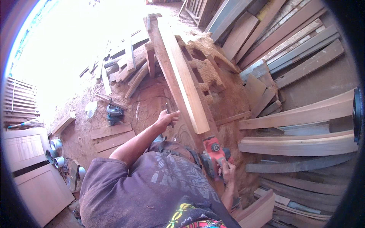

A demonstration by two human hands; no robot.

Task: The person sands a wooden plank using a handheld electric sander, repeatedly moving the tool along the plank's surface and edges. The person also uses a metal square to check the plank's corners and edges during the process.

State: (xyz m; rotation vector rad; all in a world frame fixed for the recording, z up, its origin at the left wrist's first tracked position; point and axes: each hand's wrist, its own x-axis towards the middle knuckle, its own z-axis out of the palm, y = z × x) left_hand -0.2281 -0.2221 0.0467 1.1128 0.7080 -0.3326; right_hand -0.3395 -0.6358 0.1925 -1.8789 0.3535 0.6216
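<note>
the right hand point(227, 171) grips a red electric planer point(210, 148); ahead of it, a pale wooden beam point(185, 81) lies on a narrow desk point(162, 57), right of the half-curled left hand point(167, 119), whose hold is unclear.

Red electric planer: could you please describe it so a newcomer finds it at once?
Follow the long pale beam down to its near end. Just below, in the person's right grip, sits the electric planer. Its red body and round dark knob set it apart from the bluish tool on the ground.
</note>
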